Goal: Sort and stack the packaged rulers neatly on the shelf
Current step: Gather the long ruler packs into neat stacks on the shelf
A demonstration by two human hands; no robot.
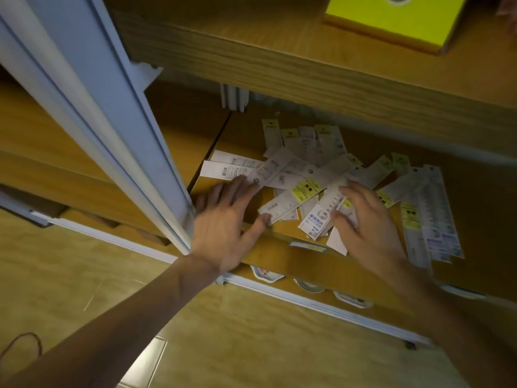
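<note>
Several packaged rulers (pixel 307 169) lie in a loose, crossed heap on the wooden shelf (pixel 279 256). They are white sleeves with yellow labels. A few lie straighter side by side at the right (pixel 430 214). My left hand (pixel 223 219) reaches in flat at the heap's left edge, fingertips on one slanted ruler (pixel 291 200) and thumb at its near end. My right hand (pixel 366 219) lies spread over the rulers at the front middle, fingers straight, touching a ruler with blue print (pixel 319 217).
A white upright post (pixel 112 130) stands just left of my left hand. The shelf above (pixel 307 71) overhangs the heap and carries a yellow box (pixel 397 21). Small patterned dishes (pixel 265 273) sit on the shelf below. Tiled floor lies underneath.
</note>
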